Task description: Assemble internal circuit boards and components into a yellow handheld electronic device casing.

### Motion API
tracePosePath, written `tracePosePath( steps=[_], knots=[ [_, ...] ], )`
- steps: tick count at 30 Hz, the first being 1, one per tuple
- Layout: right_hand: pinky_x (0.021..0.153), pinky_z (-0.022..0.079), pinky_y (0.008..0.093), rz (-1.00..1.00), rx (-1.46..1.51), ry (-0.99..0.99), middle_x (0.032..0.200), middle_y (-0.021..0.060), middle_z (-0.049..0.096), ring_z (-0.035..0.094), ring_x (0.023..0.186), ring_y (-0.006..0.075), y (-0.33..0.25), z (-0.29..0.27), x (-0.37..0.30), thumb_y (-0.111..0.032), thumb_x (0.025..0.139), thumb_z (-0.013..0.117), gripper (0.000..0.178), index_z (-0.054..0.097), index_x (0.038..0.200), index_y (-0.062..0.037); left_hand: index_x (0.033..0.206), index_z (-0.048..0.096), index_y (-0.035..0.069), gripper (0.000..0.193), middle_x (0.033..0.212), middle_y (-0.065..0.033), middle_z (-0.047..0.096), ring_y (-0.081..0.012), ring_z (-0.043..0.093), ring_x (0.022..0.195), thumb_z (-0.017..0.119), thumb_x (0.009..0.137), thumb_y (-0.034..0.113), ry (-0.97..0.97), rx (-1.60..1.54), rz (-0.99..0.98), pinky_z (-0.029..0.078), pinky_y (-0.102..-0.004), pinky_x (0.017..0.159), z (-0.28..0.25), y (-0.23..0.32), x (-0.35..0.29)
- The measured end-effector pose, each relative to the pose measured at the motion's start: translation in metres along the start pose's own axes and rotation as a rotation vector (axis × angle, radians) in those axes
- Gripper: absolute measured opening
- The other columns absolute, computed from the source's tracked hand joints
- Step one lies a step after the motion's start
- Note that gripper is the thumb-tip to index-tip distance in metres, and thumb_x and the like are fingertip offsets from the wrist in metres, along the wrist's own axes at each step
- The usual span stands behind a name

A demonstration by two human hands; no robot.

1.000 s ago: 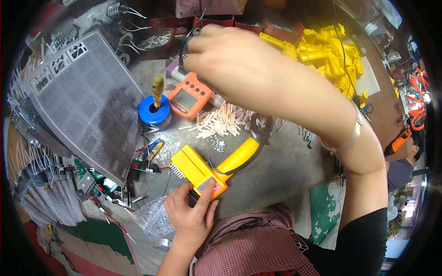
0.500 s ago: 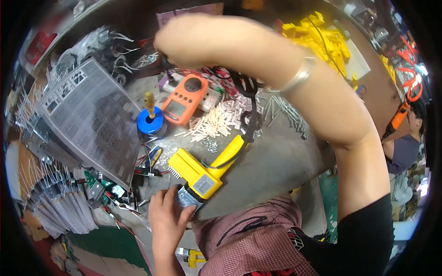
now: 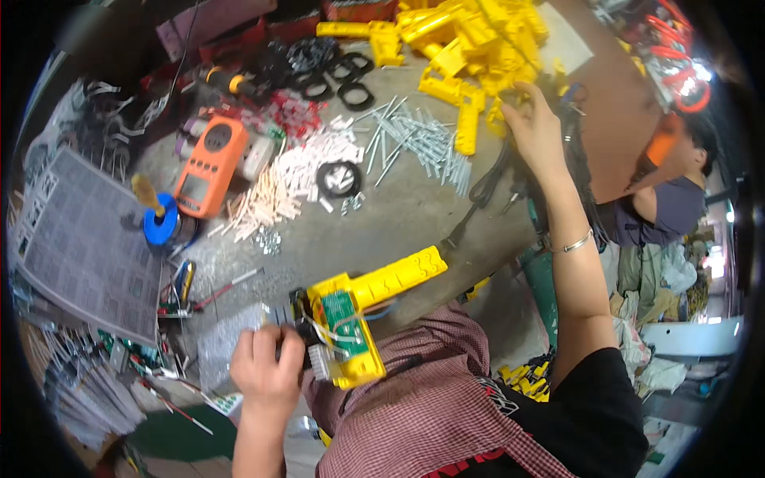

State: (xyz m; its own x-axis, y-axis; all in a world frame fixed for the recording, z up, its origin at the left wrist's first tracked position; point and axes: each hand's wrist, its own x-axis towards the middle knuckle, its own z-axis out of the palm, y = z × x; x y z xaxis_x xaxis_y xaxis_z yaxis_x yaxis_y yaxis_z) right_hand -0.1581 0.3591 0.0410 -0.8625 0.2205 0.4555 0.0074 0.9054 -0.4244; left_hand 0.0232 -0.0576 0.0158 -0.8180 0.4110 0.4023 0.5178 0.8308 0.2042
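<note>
My left hand [image 3: 267,362] is closed around the dark end of a yellow handheld device [image 3: 398,279] at the table's front edge. The device's housing lies open side up, showing a green circuit board [image 3: 344,323] with white and blue wires; its yellow handle points right. A black cord [image 3: 466,223] runs from the handle end. Farther off at the right, my right hand [image 3: 538,131] reaches to the edge of a pile of yellow plastic housing parts [image 3: 454,32], thumb and fingers curled about one part, partly hidden.
An orange meter [image 3: 211,167] and a blue spool [image 3: 159,227] stand at the left, beside a leaning printed sheet [image 3: 88,239]. Screws [image 3: 422,143], white sleeves [image 3: 327,151] and black rings [image 3: 355,94] lie mid-table. Another person [image 3: 665,183] sits at the far right.
The yellow device has been turned over from its display side to its open side. My right hand has left the upper middle for the yellow parts. The head view has shifted right.
</note>
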Motion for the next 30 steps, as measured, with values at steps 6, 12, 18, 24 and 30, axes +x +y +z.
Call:
tracePosePath(
  steps=[6,12,18,24,30],
  knots=[
    [0.076,0.051,0.0400,-0.168,-0.253,-0.042,0.098,0.0133,0.059,0.062,0.089,0.0316,-0.004,0.005,-0.027,-0.021,0.083,0.071,0.050,0.054,0.128,-0.0081,0.101,0.064,0.001,0.033,0.095,-0.0125,0.060,-0.0294,0.057,0.074,0.070,0.069,-0.001,-0.104,-0.017,-0.174,0.047,-0.0386,0.060,-0.005,0.020,-0.012],
    [0.082,0.050,0.0375,-0.742,0.468,-0.455,0.106,0.0088,0.060,0.059,0.098,0.0293,-0.110,0.017,-0.098,-0.006,0.075,0.069,0.017,0.066,0.092,-0.0070,0.106,0.066,0.000,0.039,0.100,-0.0135,0.066,-0.0308,0.063,0.085,0.073,0.068,-0.001,-0.073,-0.227,-0.281,0.052,-0.0376,0.073,-0.005,0.058,-0.015],
    [0.080,0.049,0.0368,-0.757,0.677,-0.685,0.096,0.0047,0.057,0.055,0.098,0.0239,-0.159,0.056,-0.141,-0.015,0.074,0.068,0.013,0.068,0.085,-0.0091,0.108,0.067,0.000,0.037,0.108,-0.0149,0.067,-0.0307,0.065,0.092,0.072,0.072,0.005,-0.138,-0.138,-0.240,0.052,-0.0383,0.077,0.009,0.075,-0.007],
    [0.075,0.046,0.0354,-0.825,0.633,-0.638,0.092,0.0040,0.053,0.053,0.090,0.0243,-0.169,0.072,-0.151,-0.015,0.072,0.073,0.017,0.061,0.082,-0.0098,0.107,0.067,0.000,0.031,0.109,-0.0160,0.067,-0.0310,0.064,0.097,0.069,0.077,0.010,-0.286,0.093,-0.135,0.050,-0.0398,0.080,0.004,0.085,0.000],
    [0.075,0.047,0.0359,-0.776,0.485,-0.542,0.093,0.0043,0.054,0.054,0.089,0.0239,-0.172,0.075,-0.160,-0.016,0.070,0.070,0.017,0.059,0.080,-0.0087,0.106,0.063,-0.002,0.028,0.113,-0.0235,0.063,-0.0346,0.062,0.106,0.063,0.080,0.009,-0.338,0.187,-0.107,0.049,-0.0419,0.083,0.007,0.095,0.005]
  ],
)
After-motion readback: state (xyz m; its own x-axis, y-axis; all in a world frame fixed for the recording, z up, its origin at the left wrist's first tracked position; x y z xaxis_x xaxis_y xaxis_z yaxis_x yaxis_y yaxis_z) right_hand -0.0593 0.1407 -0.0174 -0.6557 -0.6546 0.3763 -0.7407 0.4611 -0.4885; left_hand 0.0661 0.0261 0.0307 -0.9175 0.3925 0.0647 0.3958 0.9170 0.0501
